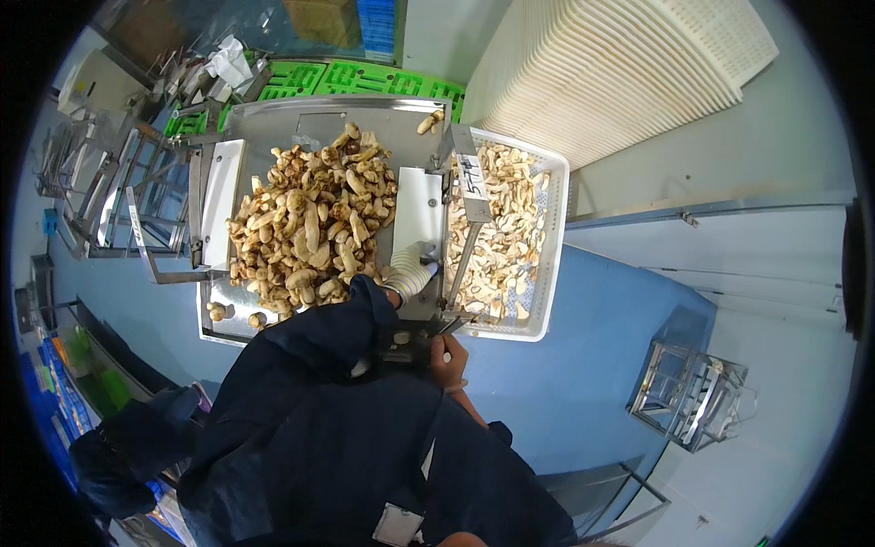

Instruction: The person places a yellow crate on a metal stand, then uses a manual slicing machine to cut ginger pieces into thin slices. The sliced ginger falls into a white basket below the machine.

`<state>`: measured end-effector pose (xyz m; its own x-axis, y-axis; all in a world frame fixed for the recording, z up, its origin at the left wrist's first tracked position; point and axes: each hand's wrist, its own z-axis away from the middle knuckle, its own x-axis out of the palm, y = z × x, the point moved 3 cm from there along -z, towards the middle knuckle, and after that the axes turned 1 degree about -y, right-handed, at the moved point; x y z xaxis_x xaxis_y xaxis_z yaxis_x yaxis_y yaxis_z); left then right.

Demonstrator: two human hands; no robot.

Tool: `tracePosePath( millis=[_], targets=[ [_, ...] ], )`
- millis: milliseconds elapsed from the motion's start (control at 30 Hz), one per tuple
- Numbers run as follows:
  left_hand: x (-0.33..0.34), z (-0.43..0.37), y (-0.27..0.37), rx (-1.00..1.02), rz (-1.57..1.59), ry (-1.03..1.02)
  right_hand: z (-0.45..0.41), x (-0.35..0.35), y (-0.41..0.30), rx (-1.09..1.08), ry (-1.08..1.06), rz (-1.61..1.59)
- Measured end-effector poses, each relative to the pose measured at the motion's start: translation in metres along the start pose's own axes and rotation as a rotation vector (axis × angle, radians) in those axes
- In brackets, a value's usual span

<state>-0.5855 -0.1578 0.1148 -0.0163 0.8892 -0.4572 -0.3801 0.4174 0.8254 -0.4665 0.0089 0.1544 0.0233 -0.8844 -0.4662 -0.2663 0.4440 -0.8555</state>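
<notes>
My left hand (pixel 410 270), in a striped knit glove, rests at the near end of a white cutting board (pixel 418 205), beside the hinged cutter's metal frame (pixel 472 171). Something small and dark shows at its fingertips; whether it grips a mushroom cannot be made out. My bare right hand (pixel 449 362) is closed in a fist around the handle of the cutter's blade, nearer my body. A large heap of whole mushrooms (pixel 311 219) lies on the steel table (pixel 266 123) left of the board. Sliced mushrooms (pixel 499 225) fill a white perforated plastic crate (pixel 557 239) to the right.
A second white board (pixel 222 205) with a metal cutter frame (pixel 154 267) is at the table's left side. Stacked white trays (pixel 615 68) stand at back right, green plastic pallets (pixel 369 78) behind. A person in dark clothing (pixel 130 444) is at lower left. A steel frame (pixel 690 393) stands right.
</notes>
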Motion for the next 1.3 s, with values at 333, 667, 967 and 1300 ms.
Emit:
tracePosePath(
  millis=[333, 667, 967, 1300],
  targets=[
    [0.006, 0.011, 0.000, 0.020, 0.087, 0.097, -0.011, -0.001, -0.017, 0.134, -0.051, 0.001],
    [-0.083, -0.030, 0.059, 0.358, -1.117, 0.062, -0.003, 0.000, -0.010, 0.075, -0.011, -0.072],
    [-0.099, -0.034, 0.045, 0.319, -0.567, 0.064, -0.008, -0.002, -0.021, 0.024, 0.004, -0.029],
    [-0.119, -0.042, 0.038, 0.352, -0.914, 0.107, -0.007, -0.001, -0.018, 0.054, -0.008, -0.059]
  ],
)
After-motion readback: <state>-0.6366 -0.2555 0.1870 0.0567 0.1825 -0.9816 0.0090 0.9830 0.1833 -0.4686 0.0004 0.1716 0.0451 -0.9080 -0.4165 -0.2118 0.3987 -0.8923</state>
